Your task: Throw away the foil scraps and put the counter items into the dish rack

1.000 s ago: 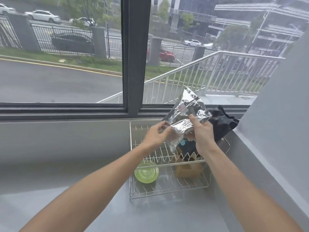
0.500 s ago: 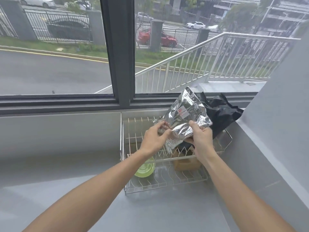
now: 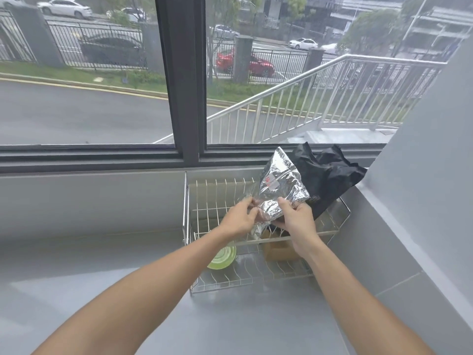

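Observation:
A crumpled silver foil piece [image 3: 280, 185] with a small white and red label is held up over the wire dish rack [image 3: 188, 221]. My left hand [image 3: 239, 219] pinches its lower left edge. My right hand [image 3: 298, 221] grips its lower right part, thumb on top. In the rack lie a green round dish [image 3: 224, 257], partly behind my left forearm, and a brown box-like item [image 3: 277, 249], partly hidden under my right hand.
A black plastic bag [image 3: 330, 175] sits in the back right corner, draped over the rack's right end. The grey counter [image 3: 102, 265] runs left and toward me. A grey wall [image 3: 422, 175] stands on the right, the window sill [image 3: 89, 157] behind.
The view has shifted, so the rack and hands sit lower in the picture. Both hands have drawn closer together on the foil's lower edge and keep hold of it.

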